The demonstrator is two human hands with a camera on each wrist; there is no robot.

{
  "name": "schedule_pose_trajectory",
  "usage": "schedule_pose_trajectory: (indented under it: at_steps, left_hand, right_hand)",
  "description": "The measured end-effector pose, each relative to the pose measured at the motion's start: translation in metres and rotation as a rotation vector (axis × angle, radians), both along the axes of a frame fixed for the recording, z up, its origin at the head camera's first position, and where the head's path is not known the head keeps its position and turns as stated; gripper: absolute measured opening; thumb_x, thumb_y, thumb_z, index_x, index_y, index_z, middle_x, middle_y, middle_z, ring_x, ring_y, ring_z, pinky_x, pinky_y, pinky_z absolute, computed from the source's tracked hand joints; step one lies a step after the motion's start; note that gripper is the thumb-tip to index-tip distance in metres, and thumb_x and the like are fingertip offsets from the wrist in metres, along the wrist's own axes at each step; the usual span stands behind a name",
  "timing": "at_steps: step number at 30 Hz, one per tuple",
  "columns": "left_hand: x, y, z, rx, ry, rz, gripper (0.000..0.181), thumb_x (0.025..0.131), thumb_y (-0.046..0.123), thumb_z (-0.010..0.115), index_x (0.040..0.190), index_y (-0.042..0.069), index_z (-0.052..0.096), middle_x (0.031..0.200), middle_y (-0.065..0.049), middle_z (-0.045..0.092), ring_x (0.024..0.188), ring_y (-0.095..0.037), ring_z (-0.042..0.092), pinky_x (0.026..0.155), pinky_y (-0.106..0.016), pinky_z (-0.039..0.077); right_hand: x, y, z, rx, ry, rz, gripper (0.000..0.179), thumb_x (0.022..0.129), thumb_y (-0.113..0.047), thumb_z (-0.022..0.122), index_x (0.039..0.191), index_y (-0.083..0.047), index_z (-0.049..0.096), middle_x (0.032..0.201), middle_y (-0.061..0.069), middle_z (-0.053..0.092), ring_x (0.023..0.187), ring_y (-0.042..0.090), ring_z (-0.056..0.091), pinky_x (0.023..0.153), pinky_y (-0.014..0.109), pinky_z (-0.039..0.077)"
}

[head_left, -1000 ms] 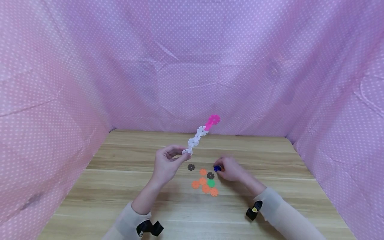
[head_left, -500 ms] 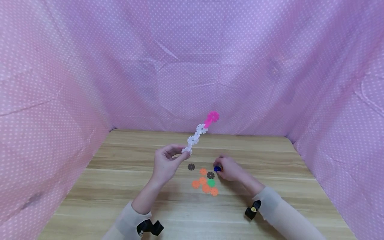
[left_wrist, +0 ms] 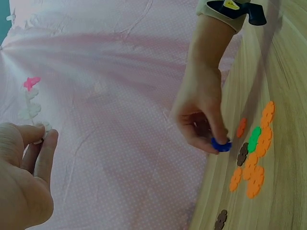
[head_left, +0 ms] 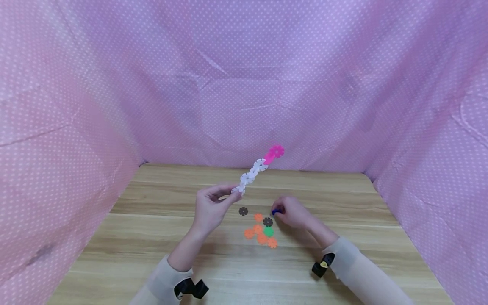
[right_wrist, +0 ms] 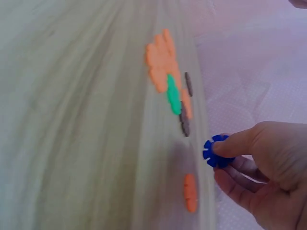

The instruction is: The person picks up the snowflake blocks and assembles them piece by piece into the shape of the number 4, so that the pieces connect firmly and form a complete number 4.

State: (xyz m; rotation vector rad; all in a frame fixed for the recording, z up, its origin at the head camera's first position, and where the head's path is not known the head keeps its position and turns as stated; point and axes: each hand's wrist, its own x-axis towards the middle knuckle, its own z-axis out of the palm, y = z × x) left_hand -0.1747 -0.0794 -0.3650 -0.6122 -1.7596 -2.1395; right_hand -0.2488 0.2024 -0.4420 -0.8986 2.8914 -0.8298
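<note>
My left hand [head_left: 211,209] pinches the lowest white disc of a chain of notched plastic snowflake discs [head_left: 248,178], holding it raised and slanting up to the right. White pieces make up its lower part, and pink ones [head_left: 276,151] form the far end. Between thumb and fingers, my right hand [head_left: 292,212] pinches a single dark blue snowflake disc [right_wrist: 216,151]. In the left wrist view this blue disc [left_wrist: 221,144] shows at the fingertips, above the table. The two hands are apart, with the loose pieces lying between and nearer the body.
On the wooden table [head_left: 152,245] lie several orange discs [head_left: 262,239], a green disc [head_left: 268,231] and two dark brown discs [head_left: 243,211]. Another orange disc [right_wrist: 190,193] lies by the right hand. Pink dotted cloth [head_left: 244,84] walls the table's back and sides.
The chain's pink end has swung slightly right. My right hand has turned the blue disc so that it shows more edge-on in the head view; both hands stay nearly in place.
</note>
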Motion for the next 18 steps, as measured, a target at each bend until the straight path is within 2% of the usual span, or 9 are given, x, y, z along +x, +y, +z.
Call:
schedule_pose_trajectory:
  at_steps: [4,11,15,18]
  left_hand:
    - [0.001,0.0,0.001,0.007,0.0,-0.012,0.02,0.089,-0.016,0.074,0.107,-0.023,0.07,0.096,0.008,0.082,0.089,-0.01,0.08,0.084,-0.038,0.07]
    - [0.001,0.0,0.001,0.003,-0.014,-0.018,0.02,0.09,-0.015,0.073,0.108,-0.022,0.07,0.097,0.008,0.082,0.09,-0.011,0.08,0.085,-0.037,0.07]
    - [0.002,0.0,0.002,-0.006,-0.025,-0.009,0.02,0.09,-0.014,0.074,0.109,-0.02,0.071,0.097,0.007,0.082,0.089,-0.011,0.08,0.084,-0.037,0.07]
    - [0.002,0.001,0.003,-0.004,-0.032,-0.006,0.021,0.09,-0.014,0.075,0.109,-0.021,0.071,0.096,0.007,0.082,0.088,-0.011,0.08,0.084,-0.037,0.07]
  right_hand:
    - [0.0,-0.002,0.011,-0.098,0.05,-0.003,0.013,0.094,0.003,0.073,0.1,-0.006,0.08,0.094,0.004,0.077,0.085,0.011,0.07,0.076,0.022,0.064]
    - [0.01,-0.011,0.032,-0.279,0.21,-0.012,0.012,0.094,0.0,0.077,0.102,-0.008,0.079,0.095,0.004,0.082,0.085,0.016,0.078,0.076,0.03,0.07]
    - [0.016,-0.018,0.043,-0.42,0.334,0.012,0.014,0.092,0.002,0.079,0.102,-0.007,0.079,0.094,0.007,0.083,0.084,0.021,0.081,0.073,0.035,0.071]
    - [0.02,-0.023,0.05,-0.499,0.456,0.047,0.017,0.089,0.006,0.08,0.099,-0.007,0.079,0.092,0.008,0.083,0.081,0.021,0.081,0.075,0.032,0.071]
